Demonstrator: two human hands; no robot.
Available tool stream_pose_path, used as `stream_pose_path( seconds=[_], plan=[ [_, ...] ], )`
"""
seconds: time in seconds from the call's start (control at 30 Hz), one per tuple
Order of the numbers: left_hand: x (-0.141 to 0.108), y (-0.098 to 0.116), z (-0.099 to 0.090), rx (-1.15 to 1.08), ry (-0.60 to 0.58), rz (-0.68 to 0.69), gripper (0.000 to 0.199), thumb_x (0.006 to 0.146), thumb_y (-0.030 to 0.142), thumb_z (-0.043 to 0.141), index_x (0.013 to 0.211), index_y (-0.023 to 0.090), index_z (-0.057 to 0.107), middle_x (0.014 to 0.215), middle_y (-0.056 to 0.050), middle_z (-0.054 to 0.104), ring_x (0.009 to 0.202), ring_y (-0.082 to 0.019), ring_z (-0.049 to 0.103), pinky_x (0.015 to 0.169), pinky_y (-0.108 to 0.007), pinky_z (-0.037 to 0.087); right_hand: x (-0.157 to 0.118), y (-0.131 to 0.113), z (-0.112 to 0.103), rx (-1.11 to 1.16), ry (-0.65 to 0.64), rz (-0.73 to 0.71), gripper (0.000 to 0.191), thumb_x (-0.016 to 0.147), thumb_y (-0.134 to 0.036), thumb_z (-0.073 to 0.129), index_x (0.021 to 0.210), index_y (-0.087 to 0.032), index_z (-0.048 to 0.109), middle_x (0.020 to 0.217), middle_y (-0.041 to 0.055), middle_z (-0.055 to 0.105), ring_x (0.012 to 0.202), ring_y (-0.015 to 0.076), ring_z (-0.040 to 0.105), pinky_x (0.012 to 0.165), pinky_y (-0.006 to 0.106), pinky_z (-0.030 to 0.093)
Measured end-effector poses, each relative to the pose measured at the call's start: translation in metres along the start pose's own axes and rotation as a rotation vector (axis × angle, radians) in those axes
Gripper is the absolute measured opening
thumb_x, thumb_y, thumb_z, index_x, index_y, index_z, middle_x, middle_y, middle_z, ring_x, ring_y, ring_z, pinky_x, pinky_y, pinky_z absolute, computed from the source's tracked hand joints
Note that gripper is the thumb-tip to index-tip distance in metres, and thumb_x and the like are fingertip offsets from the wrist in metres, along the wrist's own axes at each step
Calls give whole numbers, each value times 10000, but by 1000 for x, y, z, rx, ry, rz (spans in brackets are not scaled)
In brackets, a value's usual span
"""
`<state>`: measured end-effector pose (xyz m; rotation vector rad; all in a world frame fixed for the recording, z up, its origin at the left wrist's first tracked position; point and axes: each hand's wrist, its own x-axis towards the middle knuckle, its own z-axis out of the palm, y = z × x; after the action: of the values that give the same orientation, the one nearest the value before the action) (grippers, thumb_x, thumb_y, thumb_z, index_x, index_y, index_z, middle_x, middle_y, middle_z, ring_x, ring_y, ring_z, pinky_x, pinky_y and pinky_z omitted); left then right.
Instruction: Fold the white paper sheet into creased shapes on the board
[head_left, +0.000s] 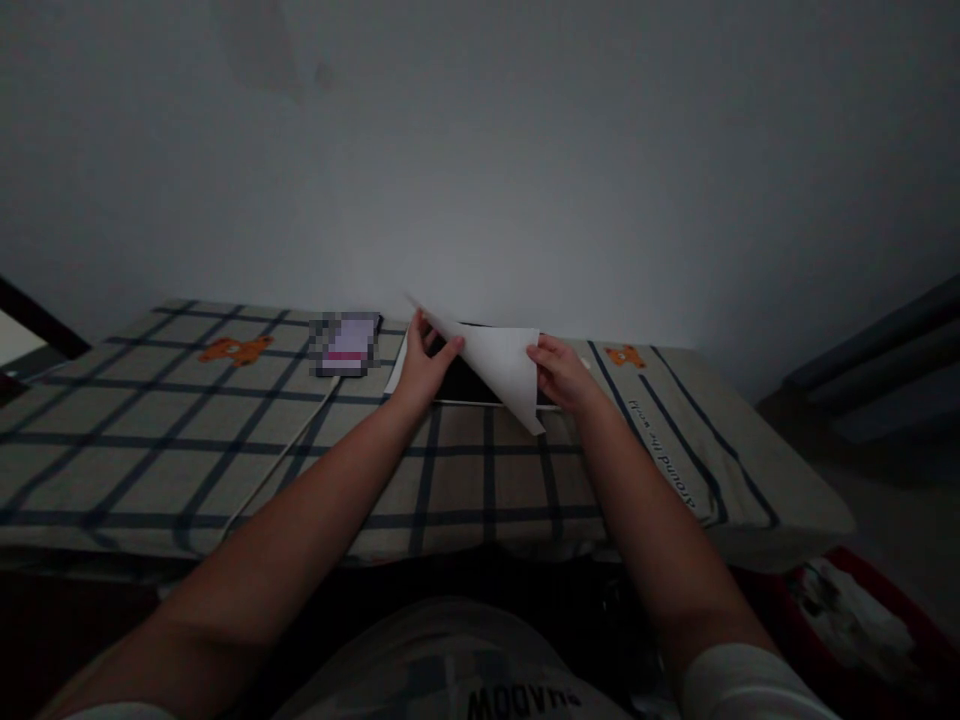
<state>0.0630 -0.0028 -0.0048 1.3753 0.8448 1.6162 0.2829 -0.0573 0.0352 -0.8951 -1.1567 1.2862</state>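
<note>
Left hand [429, 362] is pinching a curled white sheet [502, 362], right hand [564, 375] is gripping its edge, phone [351, 342] is just lying nearby.

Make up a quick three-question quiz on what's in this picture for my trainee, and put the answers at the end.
1. Multiple choice: where does the phone lie, as the wearer sees it, relative to the white paper?
A) To its left
B) To its right
C) On top of it

2. True or false: the right hand holds the paper at its right edge.

3. Fill the gap: a pale ____ runs from the phone toward the near edge of the checked cloth.

Key:
1. A
2. True
3. cable
</note>
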Motion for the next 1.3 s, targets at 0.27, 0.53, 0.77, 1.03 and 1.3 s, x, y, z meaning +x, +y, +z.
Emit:
stream_pose_path(
  seconds=[0.27, 0.53, 0.77, 1.03, 1.3],
  plan=[
    [-26, 36, 11, -34, -195, 12, 930, 662, 510, 879, 1461, 246, 483, 1408, -141, 619, 1347, -331, 543, 1151, -447, 420, 5, 7, 4, -93, 56, 15, 476, 525, -535, 883, 817, -210, 695, 743, -2, 682, 668, 150, 571, 631, 294, 452],
    [-21, 34, 3, -34, 33, -190, 560, 647, 473, 891, 1074, 150, 725, 1124, -136, 756, 1058, -306, 694, 940, -422, 553, 3, 2, 0, -372, 236, -224, 407, 669, -601, 767, 771, -216, 683, 613, -22, 580, 598, 141, 499, 571, 282, 379],
    [-16, 39, 1, -256, 2, -343, 527, 632, 458, 905, 1011, 127, 746, 1082, -143, 775, 918, -256, 726, 814, -343, 568, 7, 2, -9, -348, 297, -275, 470, 797, -689, 649, 751, -221, 642, 530, -54, 454, 490, 104, 366, 490, 263, 279],
    [-14, 37, -6, -126, -126, -495, 488, 626, 413, 909, 1001, 127, 784, 1067, -163, 783, 842, -251, 725, 725, -326, 550, 10, 7, -6, -276, 124, -73, 463, 734, -672, 696, 774, -212, 670, 666, -10, 585, 581, 118, 483, 510, 259, 335],
    [-15, 42, -5, -35, -143, -513, 468, 637, 426, 894, 993, 145, 775, 970, -130, 776, 759, -213, 684, 652, -297, 501, 9, 10, -4, -351, 124, -49, 385, 668, -537, 760, 840, -200, 689, 649, -36, 578, 546, 106, 430, 525, 270, 320]
  ],
)
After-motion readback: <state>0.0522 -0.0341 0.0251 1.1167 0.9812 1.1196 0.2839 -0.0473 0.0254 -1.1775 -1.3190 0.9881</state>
